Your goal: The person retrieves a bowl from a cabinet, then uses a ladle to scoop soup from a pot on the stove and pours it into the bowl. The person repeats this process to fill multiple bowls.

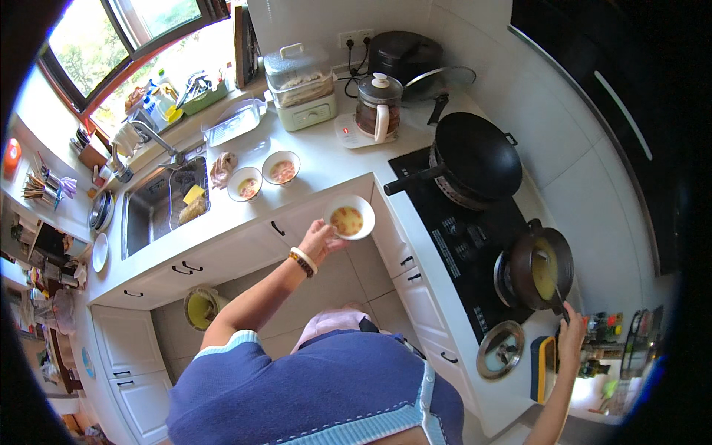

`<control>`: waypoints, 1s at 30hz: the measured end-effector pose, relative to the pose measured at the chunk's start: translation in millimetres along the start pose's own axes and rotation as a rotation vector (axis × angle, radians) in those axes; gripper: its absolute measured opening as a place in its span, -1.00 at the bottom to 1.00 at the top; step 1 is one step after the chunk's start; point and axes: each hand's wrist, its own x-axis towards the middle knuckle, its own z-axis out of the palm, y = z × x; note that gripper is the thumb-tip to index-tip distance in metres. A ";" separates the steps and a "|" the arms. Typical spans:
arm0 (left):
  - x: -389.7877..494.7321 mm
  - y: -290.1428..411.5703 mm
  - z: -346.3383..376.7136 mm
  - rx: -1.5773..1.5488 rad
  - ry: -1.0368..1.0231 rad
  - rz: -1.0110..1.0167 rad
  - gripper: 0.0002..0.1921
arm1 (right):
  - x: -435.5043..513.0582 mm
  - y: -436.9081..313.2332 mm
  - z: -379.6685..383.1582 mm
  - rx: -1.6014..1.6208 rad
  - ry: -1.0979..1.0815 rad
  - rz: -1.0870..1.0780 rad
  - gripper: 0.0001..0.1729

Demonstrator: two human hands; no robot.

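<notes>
My left hand (321,240) grips the rim side of a white bowl (364,210) over the floor between counter and stove. Yellowish soup with brown pieces (346,221) lies in it. On the right, my right hand (571,332) is closed around the handle of a ladle (558,295). The ladle's head dips into yellow liquid (544,272) inside a dark brown pot (564,250) on the front burner. Two more white bowls, a nearer one (232,190) and a farther one (271,158), stand on the counter with pinkish food in them.
A black wok (475,150) sits on the back burner, its handle jutting over the counter edge. Near the pot lies a glass lid (500,350). A glass kettle (379,108), a food steamer (306,108) and a sink (144,214) line the counter. On the floor stands a bin (201,310).
</notes>
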 end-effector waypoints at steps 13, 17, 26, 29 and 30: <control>183.3 44.7 -28.2 -0.287 0.422 0.229 -0.65 | 6.1 11.2 -16.7 0.015 -0.056 0.137 -0.52; 230.7 45.2 -54.5 -0.363 0.448 0.269 -0.54 | -10.7 -0.4 -42.1 0.079 -0.118 0.173 -0.56; 318.2 40.9 -153.5 -0.430 0.303 0.116 -0.55 | -22.3 -21.0 -22.5 0.224 -0.099 0.164 -0.58; 338.6 37.4 -161.8 -0.505 0.242 0.176 -0.63 | -8.6 -21.0 5.2 0.125 -0.009 0.118 -0.55; 342.8 35.2 -157.7 -0.527 0.251 0.181 -0.62 | -3.2 -20.6 13.8 0.109 0.011 0.159 -0.55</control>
